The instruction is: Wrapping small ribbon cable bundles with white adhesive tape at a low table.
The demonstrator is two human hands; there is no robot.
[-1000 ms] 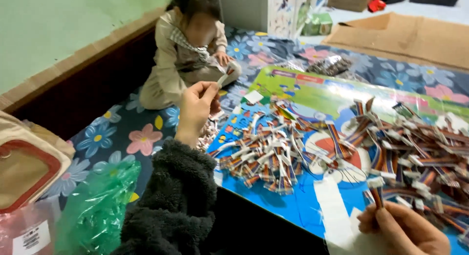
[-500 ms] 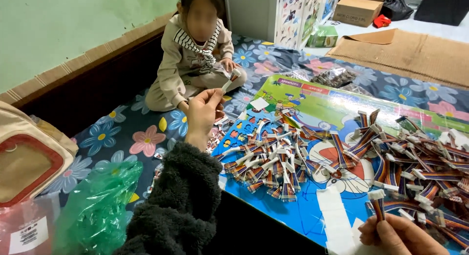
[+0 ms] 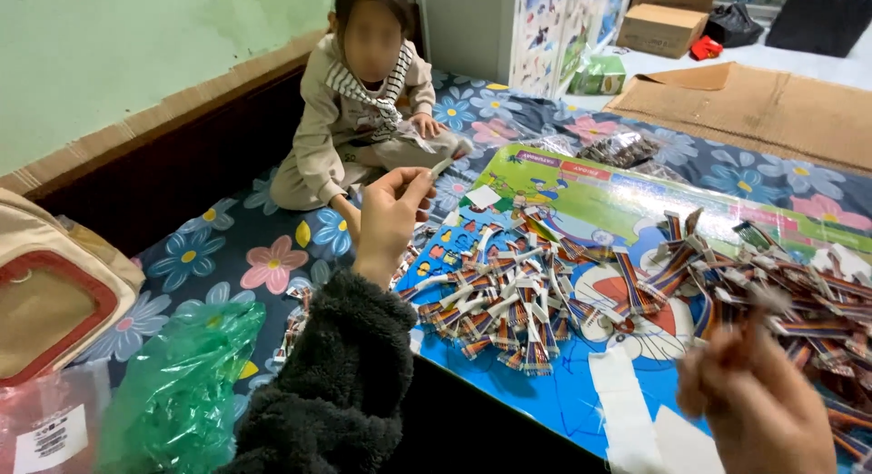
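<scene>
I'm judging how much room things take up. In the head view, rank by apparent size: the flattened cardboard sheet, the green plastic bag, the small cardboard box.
1. Flattened cardboard sheet, largest though far off.
2. Green plastic bag; nearness to the camera inflates it, so its lead over the box is unsure.
3. Small cardboard box, smallest, farthest away.

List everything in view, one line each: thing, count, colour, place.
ribbon cable pieces: two big heaps, multicoloured, on the table
low table: one, blue with cartoon print, centre
white strip: one, pinched in the left hand
green plastic bag: one, lower left
beige bag: one, red trim, far left
flowered mat: one, dark blue, on the floor
seated person: one, beige top, rear
cardboard: flat sheet plus box, brown, rear right
left hand: raised
right hand: blurred, lower right
</scene>
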